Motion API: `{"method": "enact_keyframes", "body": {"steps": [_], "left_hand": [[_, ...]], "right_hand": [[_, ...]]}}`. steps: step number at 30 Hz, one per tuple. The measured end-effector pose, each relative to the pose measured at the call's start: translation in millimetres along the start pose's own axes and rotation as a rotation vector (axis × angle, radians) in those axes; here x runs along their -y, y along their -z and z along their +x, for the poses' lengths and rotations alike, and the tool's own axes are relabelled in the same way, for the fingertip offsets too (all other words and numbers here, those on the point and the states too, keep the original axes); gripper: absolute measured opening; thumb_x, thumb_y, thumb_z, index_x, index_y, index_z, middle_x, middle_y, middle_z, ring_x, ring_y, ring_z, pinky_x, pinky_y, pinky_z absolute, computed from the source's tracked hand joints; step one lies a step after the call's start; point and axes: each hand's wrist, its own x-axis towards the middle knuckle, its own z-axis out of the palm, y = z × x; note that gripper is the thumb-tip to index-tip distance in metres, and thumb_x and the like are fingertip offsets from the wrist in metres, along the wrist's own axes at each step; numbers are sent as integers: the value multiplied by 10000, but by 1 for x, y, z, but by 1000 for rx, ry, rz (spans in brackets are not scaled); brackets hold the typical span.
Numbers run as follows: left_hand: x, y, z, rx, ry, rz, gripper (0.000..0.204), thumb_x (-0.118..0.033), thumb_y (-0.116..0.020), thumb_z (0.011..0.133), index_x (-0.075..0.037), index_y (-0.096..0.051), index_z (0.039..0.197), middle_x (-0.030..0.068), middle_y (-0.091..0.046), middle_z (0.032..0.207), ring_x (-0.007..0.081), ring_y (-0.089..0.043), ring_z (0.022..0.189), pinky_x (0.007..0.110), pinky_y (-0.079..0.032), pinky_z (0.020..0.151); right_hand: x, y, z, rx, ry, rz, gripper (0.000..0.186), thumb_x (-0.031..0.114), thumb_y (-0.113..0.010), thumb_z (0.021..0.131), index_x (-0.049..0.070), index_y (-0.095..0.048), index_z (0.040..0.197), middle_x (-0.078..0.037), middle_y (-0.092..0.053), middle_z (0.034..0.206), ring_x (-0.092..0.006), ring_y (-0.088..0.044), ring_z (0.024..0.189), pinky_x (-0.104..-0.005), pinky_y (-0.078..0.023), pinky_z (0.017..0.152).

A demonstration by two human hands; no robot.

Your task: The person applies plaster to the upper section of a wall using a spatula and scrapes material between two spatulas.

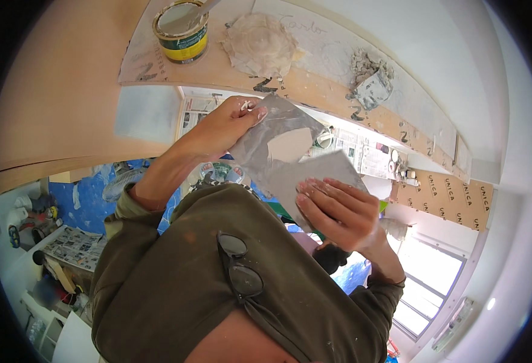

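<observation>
While the left hand point(233, 124) grips a grey plate point(254, 139) carrying beige paste point(290, 145), the right hand point(341, 212) clasps a second plate point(335, 169) just beside it. Beyond both grips runs a wooden board point(223, 77) bearing an open tin point(184, 45); farther off, blue sheeting point(81, 193) shows to their left, a bright window point(432, 281) to their right.

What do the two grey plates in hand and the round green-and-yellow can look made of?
Left flat grey rectangular plate: probably metal; dull, streaked surface, straight edges.
Right flat grey rectangular plate: likely metal too; matte grey, thin-looking, though plastic isn't excluded.
Round green-and-yellow can: probably tinplate; gold-toned rim, smooth coloured side.
</observation>
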Motion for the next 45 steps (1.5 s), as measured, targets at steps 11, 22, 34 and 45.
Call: {"method": "enact_keyframes", "body": {"steps": [11,22,34,45], "left_hand": [[21,-11,10,22,58,-56,325,-195,-545,959,57,-530,1164,87,-625,958,121,-607,827,252,-514,702],[30,-18,15,33,156,-212,214,-155,-536,954,30,-584,1049,74,-644,908,139,-647,757,289,-560,649],[8,4,5,-54,-3,-285,330,-189,-575,947,31,-510,1184,85,-629,1009,105,-617,867,281,-548,701],[6,-17,-4,-22,-157,102,247,-189,-530,968,33,-597,1054,19,-579,797,50,-470,638,228,-381,517]], "right_hand": [[-57,-2,19,171,-260,288,278,-134,-602,653,2,-667,887,-139,-703,832,-250,-688,696,-303,-535,594],[-68,11,44,127,-440,532,97,-63,-618,807,-45,-640,900,-153,-692,804,-183,-691,734,-285,-513,627],[-36,-8,-7,-173,127,87,181,13,-696,737,61,-694,912,-50,-711,869,-182,-693,744,-271,-570,650],[-108,-5,59,173,-426,353,127,20,-655,809,-45,-601,903,-178,-618,675,-221,-529,495,-336,-416,520]]}}
